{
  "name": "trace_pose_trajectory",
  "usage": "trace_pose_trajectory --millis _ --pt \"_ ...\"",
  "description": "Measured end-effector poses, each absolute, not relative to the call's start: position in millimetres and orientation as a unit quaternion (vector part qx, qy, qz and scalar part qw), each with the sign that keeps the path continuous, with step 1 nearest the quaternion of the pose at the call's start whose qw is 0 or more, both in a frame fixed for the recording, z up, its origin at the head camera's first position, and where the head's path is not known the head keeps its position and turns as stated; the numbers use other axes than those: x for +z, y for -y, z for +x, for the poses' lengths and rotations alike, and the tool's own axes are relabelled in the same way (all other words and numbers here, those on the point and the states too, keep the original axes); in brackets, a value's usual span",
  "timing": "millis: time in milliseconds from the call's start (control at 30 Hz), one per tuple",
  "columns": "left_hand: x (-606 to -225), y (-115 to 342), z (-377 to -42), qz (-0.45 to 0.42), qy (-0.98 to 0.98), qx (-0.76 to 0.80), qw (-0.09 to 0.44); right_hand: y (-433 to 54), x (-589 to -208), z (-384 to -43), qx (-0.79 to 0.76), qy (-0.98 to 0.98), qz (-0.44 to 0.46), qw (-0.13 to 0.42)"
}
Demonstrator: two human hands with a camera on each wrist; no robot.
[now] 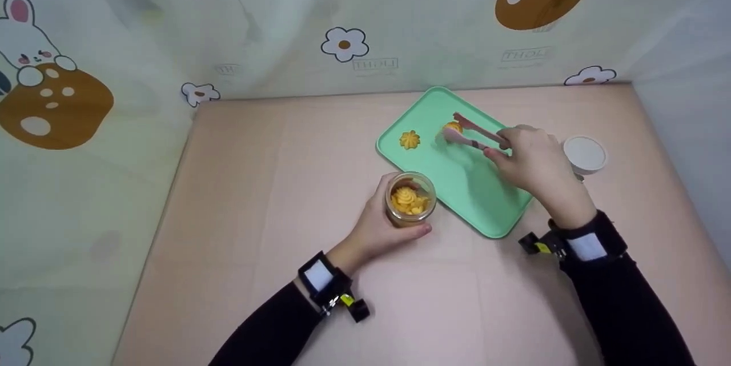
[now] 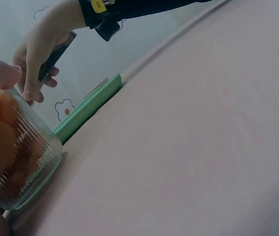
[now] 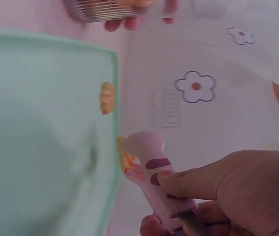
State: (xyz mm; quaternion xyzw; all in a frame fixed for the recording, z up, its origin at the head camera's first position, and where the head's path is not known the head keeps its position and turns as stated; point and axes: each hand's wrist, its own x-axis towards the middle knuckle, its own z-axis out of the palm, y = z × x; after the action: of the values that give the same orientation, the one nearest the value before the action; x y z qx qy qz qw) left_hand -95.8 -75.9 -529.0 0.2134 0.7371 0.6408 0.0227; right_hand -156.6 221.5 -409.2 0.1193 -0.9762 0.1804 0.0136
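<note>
My left hand (image 1: 380,223) grips a ribbed glass jar (image 1: 410,220) that holds several yellow piped cookies (image 1: 408,199). It stands by the near left edge of a green tray (image 1: 480,206). In my right hand (image 1: 537,160) is a pair of pink tongs (image 1: 474,140), pinched between thumb and fingers. The tong tips are at a cookie (image 1: 454,127) over the tray, one tip on each side; in the right wrist view that cookie (image 3: 126,160) shows between the tips. Another flower-shaped cookie (image 1: 409,139) lies on the tray to the left.
A round white lid (image 1: 585,155) lies right of the tray, partly behind my right hand. The pinkish table (image 1: 240,212) ends at a patterned cloth (image 1: 274,23) hanging behind it.
</note>
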Motion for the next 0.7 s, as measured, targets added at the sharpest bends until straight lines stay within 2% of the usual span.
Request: trace_pose_trajectory --millis 367,700 --pt "-528 75 -95 0.211 -0.729 0.650 0.027 -225 -350 -102 0.269 0.940 0.197 0.077" --pt "-529 77 -95 0.205 -0.739 0.640 0.036 -205 -335 -62 0.231 0.937 0.256 0.057"
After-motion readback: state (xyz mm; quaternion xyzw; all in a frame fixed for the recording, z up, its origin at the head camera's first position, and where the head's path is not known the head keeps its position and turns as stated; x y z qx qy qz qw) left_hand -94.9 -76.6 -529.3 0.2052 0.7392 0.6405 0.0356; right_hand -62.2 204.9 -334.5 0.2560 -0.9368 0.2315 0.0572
